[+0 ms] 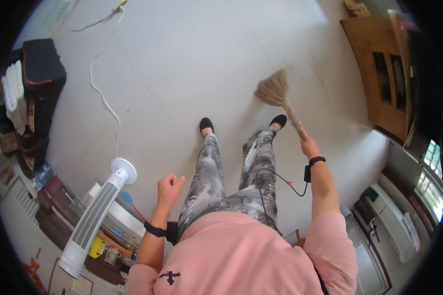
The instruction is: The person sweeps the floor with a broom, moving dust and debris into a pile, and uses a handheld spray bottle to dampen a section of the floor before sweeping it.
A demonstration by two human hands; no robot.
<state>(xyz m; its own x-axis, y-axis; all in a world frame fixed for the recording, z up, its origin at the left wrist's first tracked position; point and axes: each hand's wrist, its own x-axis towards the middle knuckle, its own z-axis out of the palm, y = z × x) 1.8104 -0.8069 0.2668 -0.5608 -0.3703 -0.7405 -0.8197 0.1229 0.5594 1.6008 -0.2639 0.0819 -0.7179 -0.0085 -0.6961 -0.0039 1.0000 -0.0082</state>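
Over the pale tiled floor (192, 54), the right hand (310, 146) grips a straw broom (279, 97); the left hand (170, 188) is an empty fist

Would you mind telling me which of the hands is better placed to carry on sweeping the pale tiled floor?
Probably the right hand: it grips the straw-bristled brown broom, bristles on the floor. The left hand is a closed, empty fist.

We grip a straw broom (280, 96) in our right hand (310, 146), bristles on the tiled floor (192, 59). Left hand (169, 189) fisted, empty, near tower fan (101, 211).
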